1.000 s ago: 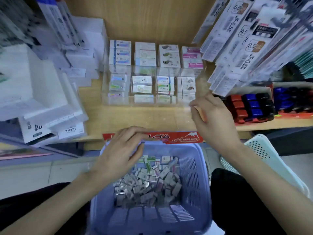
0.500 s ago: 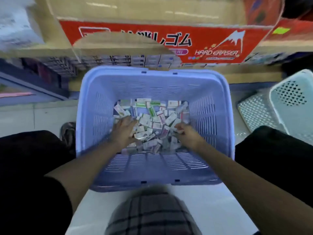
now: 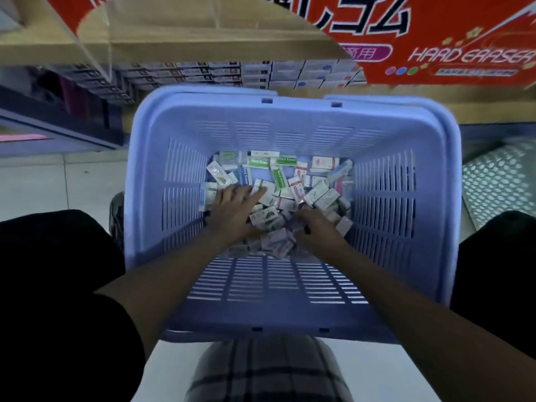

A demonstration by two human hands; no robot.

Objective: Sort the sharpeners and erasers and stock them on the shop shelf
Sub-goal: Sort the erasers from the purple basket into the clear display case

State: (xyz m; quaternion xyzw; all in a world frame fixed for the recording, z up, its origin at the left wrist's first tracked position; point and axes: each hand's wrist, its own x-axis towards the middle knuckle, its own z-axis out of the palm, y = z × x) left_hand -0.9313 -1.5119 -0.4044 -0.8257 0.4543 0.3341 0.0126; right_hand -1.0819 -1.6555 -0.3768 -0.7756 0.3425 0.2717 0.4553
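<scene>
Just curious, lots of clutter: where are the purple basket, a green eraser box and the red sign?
purple basket (image 3: 290, 134), head view, far wall.
green eraser box (image 3: 279, 179), head view, label face.
red sign (image 3: 429, 24), head view, red background.

Dim bluish light; wide-angle bending at edges; slight motion blur.

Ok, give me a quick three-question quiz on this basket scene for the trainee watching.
1. True or false: the left hand and the right hand are both inside the basket.
2. The green boxes lie: A) by the basket's far wall, B) by its near wall, C) outside it.
3. Fill in: the red sign reads "Hard ____".
Key: 1 true; 2 A; 3 Eraser.
</scene>
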